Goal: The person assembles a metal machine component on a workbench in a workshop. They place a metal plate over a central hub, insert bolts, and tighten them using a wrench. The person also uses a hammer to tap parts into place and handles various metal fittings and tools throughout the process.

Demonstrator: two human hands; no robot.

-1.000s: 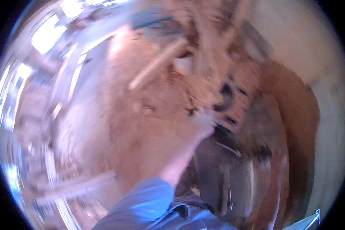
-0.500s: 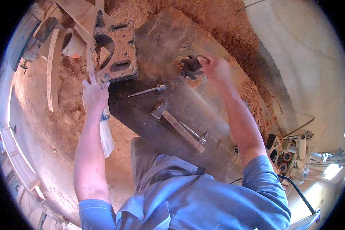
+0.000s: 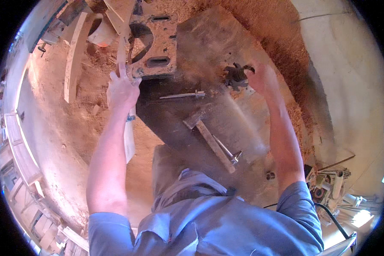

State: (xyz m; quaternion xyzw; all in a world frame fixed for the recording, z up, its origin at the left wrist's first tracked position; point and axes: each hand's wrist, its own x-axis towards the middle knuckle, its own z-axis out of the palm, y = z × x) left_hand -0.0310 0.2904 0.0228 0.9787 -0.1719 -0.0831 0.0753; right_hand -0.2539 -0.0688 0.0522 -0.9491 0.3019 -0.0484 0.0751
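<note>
My left hand (image 3: 123, 90) rests at the near left corner of a thick slotted metal bracket (image 3: 168, 49), its fingers spread. The bracket is dusted with sawdust and has a large curved cutout. Out to the right, my right hand (image 3: 263, 79) has thumb and forefinger curled round the edge of a dark, irregular metal piece (image 3: 235, 77), which lies at an opening in the metal table (image 3: 200, 36). Its exact kind is unclear. Between my arms lie a hammer (image 3: 211, 143) with a wooden handle, a thin metal rod (image 3: 224, 147) beside it, and a second rod (image 3: 181, 95) nearer the bracket.
Sawdust (image 3: 281, 42) is heaped along the table's far right edge. To the left stand a curved wooden board (image 3: 75, 59) and a whitish bucket (image 3: 101, 33). Machine parts with rollers (image 3: 326, 185) sit at the lower right, beside a dark curved tube (image 3: 333, 217).
The whole view has shifted, so the table and tools appear farther right. Both hands keep about the same places: the left at the bracket's corner, the right at the dark metal piece.
</note>
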